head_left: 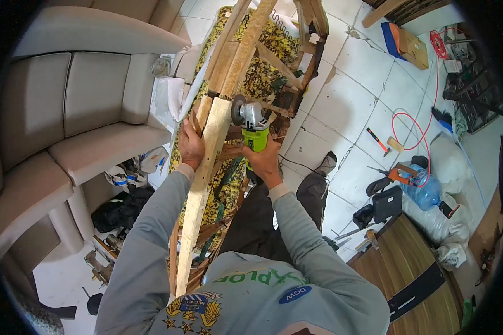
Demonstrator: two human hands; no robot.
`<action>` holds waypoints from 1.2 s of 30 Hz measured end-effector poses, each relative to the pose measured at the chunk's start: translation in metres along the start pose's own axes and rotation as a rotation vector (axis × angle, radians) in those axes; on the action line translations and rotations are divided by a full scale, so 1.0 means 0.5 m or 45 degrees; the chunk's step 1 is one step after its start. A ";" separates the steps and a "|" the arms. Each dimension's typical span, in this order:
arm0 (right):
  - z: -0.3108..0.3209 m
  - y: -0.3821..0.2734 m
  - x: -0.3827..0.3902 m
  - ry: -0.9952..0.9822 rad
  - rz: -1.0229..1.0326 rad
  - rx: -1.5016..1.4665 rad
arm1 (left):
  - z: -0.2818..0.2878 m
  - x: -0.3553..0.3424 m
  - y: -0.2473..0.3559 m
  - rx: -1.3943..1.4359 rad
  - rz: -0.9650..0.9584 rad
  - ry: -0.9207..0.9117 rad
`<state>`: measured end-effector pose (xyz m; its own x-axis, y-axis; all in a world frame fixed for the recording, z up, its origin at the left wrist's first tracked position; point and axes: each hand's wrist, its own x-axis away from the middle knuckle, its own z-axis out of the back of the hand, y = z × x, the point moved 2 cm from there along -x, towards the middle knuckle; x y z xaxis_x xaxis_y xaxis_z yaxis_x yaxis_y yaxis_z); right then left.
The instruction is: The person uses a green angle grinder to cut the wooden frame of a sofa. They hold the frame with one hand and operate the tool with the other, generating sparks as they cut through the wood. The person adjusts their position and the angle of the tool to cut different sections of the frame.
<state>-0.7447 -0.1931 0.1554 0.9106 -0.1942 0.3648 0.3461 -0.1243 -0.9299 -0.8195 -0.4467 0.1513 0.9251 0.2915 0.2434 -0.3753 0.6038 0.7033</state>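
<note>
Head view: wooden frame [205, 167] between beige sofa [95, 106] and blue bottle [423, 194].

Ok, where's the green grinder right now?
The green grinder is in the right hand, near the middle of the head view, just right of the pale wooden beam.

Floor [374, 84]: white square tiles, dark grout lines, chipped near the top. Left side: beige upholstered sofa [95, 100], back panels split by a dark seam. Lower right: brown wood-grain furniture panel [369, 287], black band across. Light's bright, soft shadow [341, 111] on the tiles right of centre.
</note>
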 end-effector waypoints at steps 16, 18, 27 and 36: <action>-0.020 0.115 -0.025 0.237 -0.340 -0.229 | 0.006 -0.013 0.010 0.055 -0.073 -0.094; -0.027 0.111 -0.019 0.275 -0.254 -0.133 | -0.001 -0.009 0.023 0.145 -0.060 -0.140; -0.044 0.084 -0.004 0.408 -0.249 0.162 | 0.004 -0.008 0.006 0.213 0.037 -0.136; -0.055 0.055 -0.003 0.363 -0.286 0.352 | 0.013 -0.011 0.012 0.086 0.054 -0.103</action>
<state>-0.7428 -0.2229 0.1306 0.7211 -0.4567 0.5210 0.6103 0.0629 -0.7897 -0.8264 -0.4498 0.1585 0.9110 0.2531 0.3255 -0.4122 0.5402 0.7337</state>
